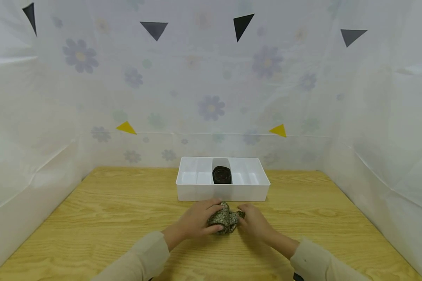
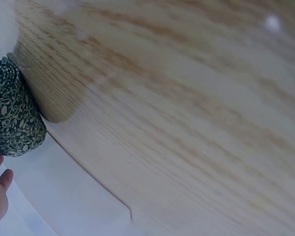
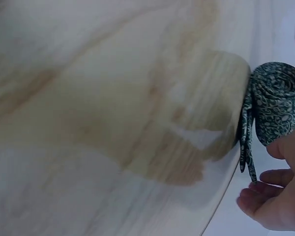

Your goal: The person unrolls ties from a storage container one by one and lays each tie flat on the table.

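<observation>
A rolled necktie (image 1: 222, 219) with a dark green and cream leafy pattern lies on the table just in front of a white box. My left hand (image 1: 197, 218) grips the roll from the left, fingers over its far side and thumb at its near side. From the right, my right hand (image 1: 256, 223) pinches the loose tail. In the right wrist view the tail (image 3: 247, 137) runs beside the coiled roll (image 3: 278, 105), close to the fingers of the right hand (image 3: 280, 187). The left wrist view shows the side of the roll (image 2: 14, 110).
Behind the hands stands the white divided box (image 1: 197, 192). A dark rolled item (image 1: 221, 175) sits in its grey middle compartment. The wooden table (image 1: 126, 203) is enclosed by flowered white sheeting (image 1: 211, 78) at the back and plain sheeting at the sides.
</observation>
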